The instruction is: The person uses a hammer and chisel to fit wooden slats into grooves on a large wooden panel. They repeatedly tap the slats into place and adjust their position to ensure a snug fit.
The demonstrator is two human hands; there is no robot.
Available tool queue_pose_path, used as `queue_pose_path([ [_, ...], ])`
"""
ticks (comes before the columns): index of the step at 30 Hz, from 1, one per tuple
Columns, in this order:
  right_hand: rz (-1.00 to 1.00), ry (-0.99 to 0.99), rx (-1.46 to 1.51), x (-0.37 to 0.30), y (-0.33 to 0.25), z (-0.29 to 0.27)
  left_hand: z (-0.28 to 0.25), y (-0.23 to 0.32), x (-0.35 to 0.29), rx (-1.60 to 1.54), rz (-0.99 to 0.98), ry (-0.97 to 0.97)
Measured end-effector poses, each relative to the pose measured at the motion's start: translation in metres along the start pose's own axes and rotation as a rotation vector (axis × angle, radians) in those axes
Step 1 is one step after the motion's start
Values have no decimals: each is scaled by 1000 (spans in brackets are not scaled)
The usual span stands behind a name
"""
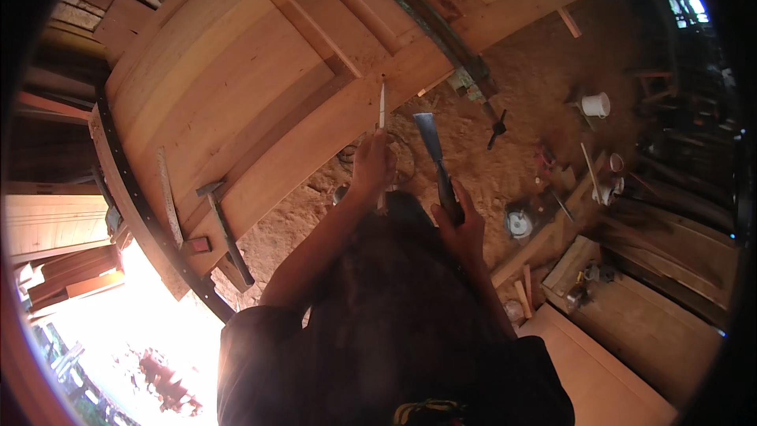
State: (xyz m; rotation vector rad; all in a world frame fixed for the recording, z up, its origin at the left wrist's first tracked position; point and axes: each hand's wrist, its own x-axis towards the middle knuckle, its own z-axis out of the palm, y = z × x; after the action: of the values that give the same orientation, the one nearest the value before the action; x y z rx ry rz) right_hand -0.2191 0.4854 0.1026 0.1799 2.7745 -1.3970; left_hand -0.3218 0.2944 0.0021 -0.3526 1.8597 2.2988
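My left hand (372, 164) is closed around a thin, pale wooden stick (382, 112) whose pointed end stands up out of the fist, near the edge of a wooden panel door (268, 47). In my right hand (464, 227) is a chisel (431, 142), gripped by its dark handle. Its broad metal blade points up and away from me, to the right of the stick and apart from it. A small dark hole (383, 76) shows in the door's rail just beyond the stick's tip.
A hammer (227, 229) and a small red block (201, 244) lie at the door's left end. A long metal bar clamp (473, 71) crosses the door. Boards (654, 292), a white bucket (595, 105) and scattered tools are on the right, over a dusty brown floor (505, 173).
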Motion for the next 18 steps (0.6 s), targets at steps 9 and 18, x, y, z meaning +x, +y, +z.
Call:
queue_pose_path([
  [9,-22,-84,15,9,-35,23,21,20,4,-287,-339,89],
  [18,-85,-52,-199,56,-38,41,32,4,9,-249,-230,161],
])
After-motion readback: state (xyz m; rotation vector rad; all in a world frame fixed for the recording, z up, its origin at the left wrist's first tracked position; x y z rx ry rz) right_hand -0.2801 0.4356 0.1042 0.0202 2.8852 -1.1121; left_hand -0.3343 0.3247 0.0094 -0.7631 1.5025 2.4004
